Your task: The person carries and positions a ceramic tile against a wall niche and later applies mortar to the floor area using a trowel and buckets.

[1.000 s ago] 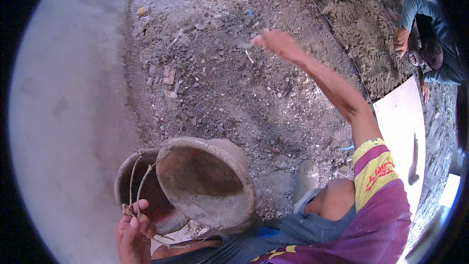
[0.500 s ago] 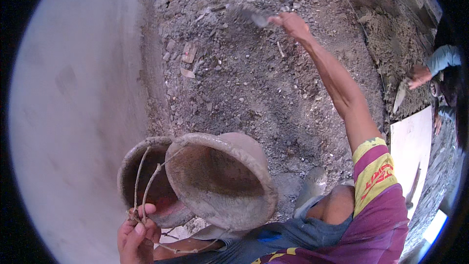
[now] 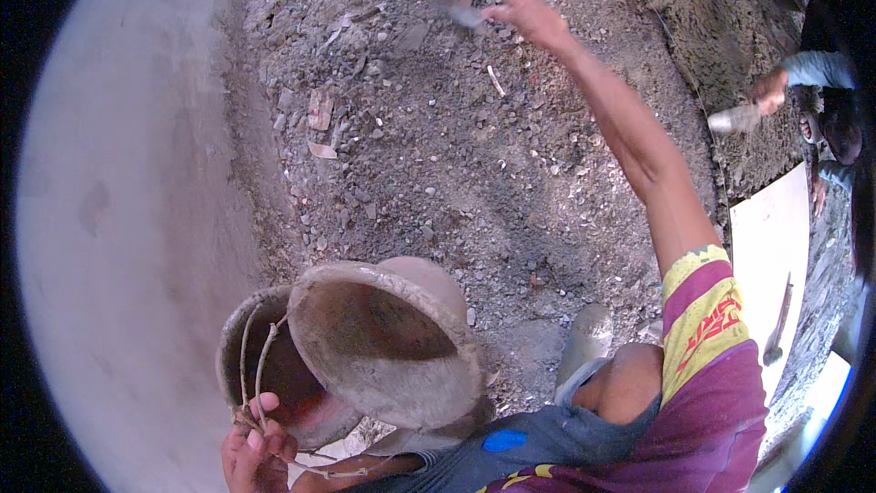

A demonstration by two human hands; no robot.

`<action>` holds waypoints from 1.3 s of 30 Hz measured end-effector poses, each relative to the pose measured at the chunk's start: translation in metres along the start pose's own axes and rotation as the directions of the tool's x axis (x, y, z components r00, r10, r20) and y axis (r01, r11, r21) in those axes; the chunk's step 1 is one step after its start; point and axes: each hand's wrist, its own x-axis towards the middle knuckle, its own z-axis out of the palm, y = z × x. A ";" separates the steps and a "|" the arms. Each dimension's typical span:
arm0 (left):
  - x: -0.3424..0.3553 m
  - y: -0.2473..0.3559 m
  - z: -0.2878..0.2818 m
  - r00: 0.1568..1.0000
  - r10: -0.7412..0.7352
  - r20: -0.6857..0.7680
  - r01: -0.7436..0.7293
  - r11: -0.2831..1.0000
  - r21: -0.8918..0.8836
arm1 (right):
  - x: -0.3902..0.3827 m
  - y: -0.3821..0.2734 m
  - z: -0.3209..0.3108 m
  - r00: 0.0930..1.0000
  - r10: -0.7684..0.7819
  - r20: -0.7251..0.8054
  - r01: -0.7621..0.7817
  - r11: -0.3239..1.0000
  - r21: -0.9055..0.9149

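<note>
My left hand (image 3: 254, 458) is closed around the rope handles (image 3: 266, 361) of two mortar-crusted buckets at the lower left. The nearer-right bucket (image 3: 388, 342) is tilted, its mouth toward me, and overlaps the other bucket (image 3: 239, 333), which has a reddish patch inside. No load shows in either one. My right arm stretches far forward over the rubble. In its closed right hand (image 3: 534, 23) is what looks like a trowel (image 3: 467, 16), smeared by motion, held just above the ground.
A smooth grey wall (image 3: 137, 173) runs along the left. Stony ground (image 3: 429, 173) holds brick pieces (image 3: 319, 110) and scraps. At right, past a taut string (image 3: 671, 32), a co-worker's hand (image 3: 771, 91) holds a trowel (image 3: 735, 119) near a pale board (image 3: 771, 228) with a tool (image 3: 780, 324).
My right hand has shifted slightly left and forward with the trowel. The buckets have swung a little left and down. The co-worker's trowel has moved up and turned sideways.
</note>
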 end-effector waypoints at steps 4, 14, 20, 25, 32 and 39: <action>0.006 -0.003 -0.007 0.999 0.017 0.040 -0.015 0.999 -0.037 | 0.008 0.033 -0.019 0.991 0.118 -0.071 -0.115 0.993 0.038; 0.022 0.020 0.032 0.994 0.022 0.111 -0.027 0.999 0.043 | -0.039 -0.208 0.088 0.903 -0.262 0.341 0.148 0.933 0.327; 0.014 0.015 0.030 0.995 -0.030 0.090 0.026 0.999 0.045 | 0.039 -0.151 0.077 0.984 -0.153 0.095 0.134 0.974 0.182; 0.009 0.012 0.023 0.998 -0.037 0.059 0.034 0.998 0.052 | 0.028 -0.146 0.055 0.999 -0.042 0.002 0.041 0.984 0.173; 0.012 0.014 0.029 0.990 0.009 0.139 -0.015 0.999 0.043 | -0.004 -0.123 0.058 0.980 -0.094 0.176 0.069 0.987 0.145; 0.014 0.007 0.019 0.995 0.032 0.092 -0.034 0.999 0.026 | 0.030 0.030 -0.016 0.989 0.121 -0.082 -0.118 0.992 0.040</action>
